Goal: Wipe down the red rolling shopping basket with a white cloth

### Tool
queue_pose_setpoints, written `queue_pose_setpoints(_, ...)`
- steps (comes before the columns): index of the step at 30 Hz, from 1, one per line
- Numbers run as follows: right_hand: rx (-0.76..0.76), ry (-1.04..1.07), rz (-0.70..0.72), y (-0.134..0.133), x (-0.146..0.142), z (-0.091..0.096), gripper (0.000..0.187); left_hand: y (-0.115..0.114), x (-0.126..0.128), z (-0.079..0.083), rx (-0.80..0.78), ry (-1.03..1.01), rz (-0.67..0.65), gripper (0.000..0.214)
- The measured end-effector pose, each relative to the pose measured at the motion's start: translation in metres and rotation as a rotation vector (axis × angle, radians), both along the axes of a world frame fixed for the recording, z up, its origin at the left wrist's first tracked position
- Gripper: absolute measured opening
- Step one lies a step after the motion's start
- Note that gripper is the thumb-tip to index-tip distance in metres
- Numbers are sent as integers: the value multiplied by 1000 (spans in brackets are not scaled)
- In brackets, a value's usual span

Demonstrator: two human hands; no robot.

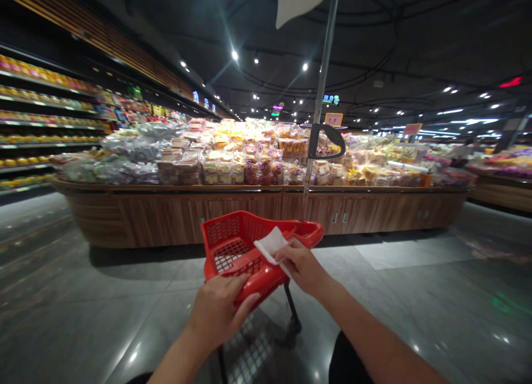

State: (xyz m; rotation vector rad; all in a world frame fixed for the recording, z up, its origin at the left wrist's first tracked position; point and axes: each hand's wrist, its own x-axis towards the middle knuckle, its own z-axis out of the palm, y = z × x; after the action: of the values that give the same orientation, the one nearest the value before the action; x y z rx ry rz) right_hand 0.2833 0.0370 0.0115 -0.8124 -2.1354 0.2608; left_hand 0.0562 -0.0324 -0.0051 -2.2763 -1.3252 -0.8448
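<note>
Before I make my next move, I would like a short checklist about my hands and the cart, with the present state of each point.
1. Left hand touches the red cart: ok, at its near end.
2. Left hand grips firmly: cannot tell.
3. Right hand holds the white sheet: ok, in its fingers, over the cart.
4. Cart stands apart from the wooden counter: cannot tell; its far end overlaps the counter in this view.
5. All wheels visible: not ok; one black wheel shows plainly at the right.
</note>
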Motion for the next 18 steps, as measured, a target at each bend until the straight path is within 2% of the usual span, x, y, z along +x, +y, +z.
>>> queue_pose_setpoints(5, -18, -72, -278, 21, 3, 7, 24, 1, -7, 0, 28, -10, -16, 34)
queue_pose_setpoints(7, 5, -72, -243, 14, -6, 4, 23, 2, -8, -1, 31, -10, -17, 34)
queue_pose_setpoints(10, 61, -74, -44, -8, -24, -1, 25, 2, -12, -2, 25, -2, -29, 34)
queue_pose_setpoints(12, 86, -38, -26, -14, -25, -6, 26, 3, -16, -2, 21, 1, -40, 34)
queue_pose_setpoints(14, 98, 34, -143, -7, -11, -11, 24, 3, -21, -3, 10, 6, -43, 35)
queue_pose_setpoints(18, 80, 208, -529, 23, 33, -26, 26, 6, -32, -3, -16, 16, -37, 35)
